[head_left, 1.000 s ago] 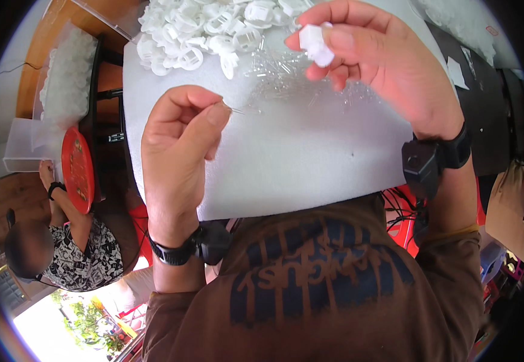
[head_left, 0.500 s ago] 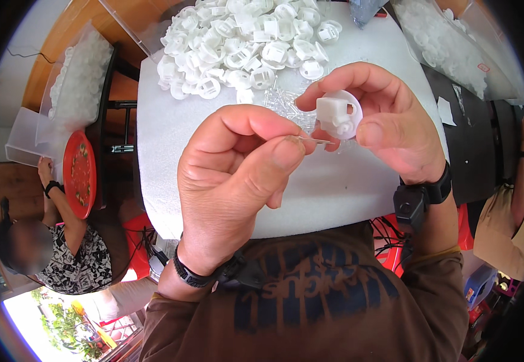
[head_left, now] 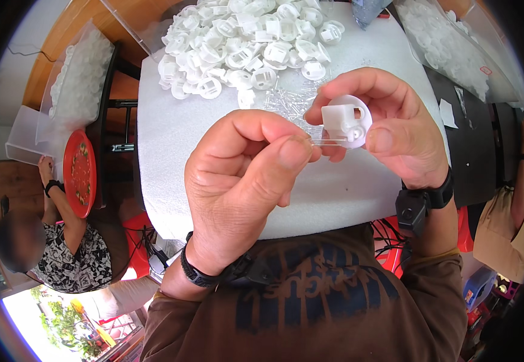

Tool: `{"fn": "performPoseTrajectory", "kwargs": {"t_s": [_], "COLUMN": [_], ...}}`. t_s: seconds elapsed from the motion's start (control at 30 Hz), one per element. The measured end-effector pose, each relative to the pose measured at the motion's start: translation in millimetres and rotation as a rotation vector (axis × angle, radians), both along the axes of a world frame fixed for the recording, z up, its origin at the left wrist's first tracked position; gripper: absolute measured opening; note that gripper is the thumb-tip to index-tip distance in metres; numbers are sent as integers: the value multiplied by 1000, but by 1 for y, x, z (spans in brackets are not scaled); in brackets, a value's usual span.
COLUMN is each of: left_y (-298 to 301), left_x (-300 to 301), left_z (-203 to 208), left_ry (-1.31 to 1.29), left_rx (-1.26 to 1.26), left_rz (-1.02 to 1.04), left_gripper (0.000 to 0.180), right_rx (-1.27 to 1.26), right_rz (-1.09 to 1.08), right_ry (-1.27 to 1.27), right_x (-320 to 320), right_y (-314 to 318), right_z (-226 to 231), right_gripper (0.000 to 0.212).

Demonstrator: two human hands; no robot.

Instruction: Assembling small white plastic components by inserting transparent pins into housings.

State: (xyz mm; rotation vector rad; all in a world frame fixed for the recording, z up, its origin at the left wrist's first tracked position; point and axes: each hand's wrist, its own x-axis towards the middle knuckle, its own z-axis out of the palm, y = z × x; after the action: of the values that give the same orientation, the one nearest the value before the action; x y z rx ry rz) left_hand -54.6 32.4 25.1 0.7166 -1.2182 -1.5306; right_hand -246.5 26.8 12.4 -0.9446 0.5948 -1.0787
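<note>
In the head view I have the white plastic part (head_left: 340, 120) raised above the counter (head_left: 171, 157), right of its middle and toward the right edge: a round disc carrying a smooth boxy block, with a small slot beside the block and little round bosses below it. Pointing at it from the left is a thin, shiny pin (head_left: 329, 143), which reads as two fine parallel lines; its tip overlaps the disc's lower part near the bosses, and I cannot tell whether it touches. The left hand (head_left: 244, 172) has its grip pinched tight, thumb against forefinger, on the pin's left end. The right hand (head_left: 403, 130) keeps a wider grip, thumb and fingers curved around the disc's rim, gripping it with the block facing left. Below them, more pins (head_left: 289, 99) lie scattered before a heap of white parts (head_left: 244, 45) that spreads along the counter's far edge toward its far left corner. Half a second ago the pin's tip sat lower and left of the disc; now it crosses it. A second ago I had the hands well apart, the left one near the counter's left edge.
</note>
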Motion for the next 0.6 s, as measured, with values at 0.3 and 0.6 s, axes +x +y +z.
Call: {"fn": "performPoseTrajectory", "kwargs": {"t_s": [0.3, 0.6], "left_y": [-1, -2], "left_x": [-1, -1], "left_z": [-2, 1], "left_ry": [-7, -59], "left_rx": [-23, -19], "left_rz": [14, 32], "left_gripper": [16, 18], "right_rx": [31, 37], "right_rz": [2, -6], "right_ry": [50, 86], "right_x": [1, 2], "right_y": [1, 0], "right_z": [1, 6], "right_gripper": [58, 60]}}
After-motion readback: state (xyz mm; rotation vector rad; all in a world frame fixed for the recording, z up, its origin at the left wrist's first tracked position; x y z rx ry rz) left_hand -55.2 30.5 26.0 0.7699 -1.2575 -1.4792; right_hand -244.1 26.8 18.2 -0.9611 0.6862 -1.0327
